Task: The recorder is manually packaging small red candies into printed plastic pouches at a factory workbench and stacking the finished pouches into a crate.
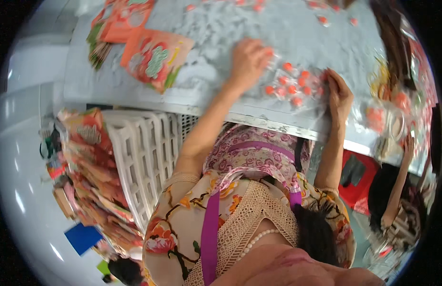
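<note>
My left hand (248, 64) is over the tabletop, its fingers closed on a small orange-red ball in clear film (268, 51). Right of it lies a cluster of small orange-red balls (291, 89), wrapped in clear film and gathered close together. My right hand (341, 95) is at the right side of this cluster, its fingers bent and drawn together beside shiny clear plastic; what they pinch, if anything, is hidden.
Orange printed pouches (156, 59) lie at the table's (206, 95) left. More wrapped balls (322, 20) are scattered at the far side. A white plastic crate (144, 157) stands below left, near stacked pouches (94, 176). Another person's arm (400, 186) reaches toward clear bags (376, 118) at right.
</note>
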A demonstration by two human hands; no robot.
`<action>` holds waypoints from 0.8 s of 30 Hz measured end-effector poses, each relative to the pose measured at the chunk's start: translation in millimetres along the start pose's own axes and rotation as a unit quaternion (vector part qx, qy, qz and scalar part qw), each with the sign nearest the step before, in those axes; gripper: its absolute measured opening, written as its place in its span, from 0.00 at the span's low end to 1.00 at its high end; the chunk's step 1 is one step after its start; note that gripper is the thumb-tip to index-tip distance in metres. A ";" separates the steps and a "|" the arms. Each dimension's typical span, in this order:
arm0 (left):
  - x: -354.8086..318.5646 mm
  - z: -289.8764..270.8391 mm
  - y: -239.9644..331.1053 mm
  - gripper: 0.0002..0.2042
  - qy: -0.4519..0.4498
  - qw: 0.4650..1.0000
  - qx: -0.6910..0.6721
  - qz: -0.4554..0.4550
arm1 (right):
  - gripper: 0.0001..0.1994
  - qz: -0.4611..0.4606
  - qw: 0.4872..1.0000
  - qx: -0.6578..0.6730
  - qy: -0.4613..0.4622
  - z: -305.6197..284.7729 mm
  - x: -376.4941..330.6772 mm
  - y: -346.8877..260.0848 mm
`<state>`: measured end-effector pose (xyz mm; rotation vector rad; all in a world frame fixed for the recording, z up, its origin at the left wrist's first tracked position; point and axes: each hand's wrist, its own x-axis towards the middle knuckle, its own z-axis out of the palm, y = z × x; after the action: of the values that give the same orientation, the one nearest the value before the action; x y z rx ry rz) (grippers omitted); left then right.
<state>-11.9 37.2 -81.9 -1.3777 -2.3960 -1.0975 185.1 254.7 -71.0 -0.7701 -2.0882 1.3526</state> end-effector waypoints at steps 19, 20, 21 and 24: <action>-94.1 -184.8 -61.2 0.20 0.003 0.955 0.273 -0.116 | 0.11 -0.067 0.993 0.075 -0.062 31.8 11.8 -85.3; -95.0 -183.4 -65.3 0.17 0.015 0.951 0.298 -0.075 | 0.11 -0.087 0.989 0.077 -0.096 42.2 9.1 -93.7; -92.8 -185.2 -61.6 0.17 0.017 0.952 0.297 -0.075 | 0.10 -0.106 0.982 0.081 -0.132 54.3 5.5 -99.4; -90.7 -193.6 -54.4 0.13 0.016 0.970 0.197 -0.145 | 0.12 -0.121 0.966 0.053 -0.223 99.6 -10.0 -134.6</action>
<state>-44.5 -170.2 -14.3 -0.8962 -2.6595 -0.6329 99.2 140.4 16.8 -0.1597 -2.3253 1.5893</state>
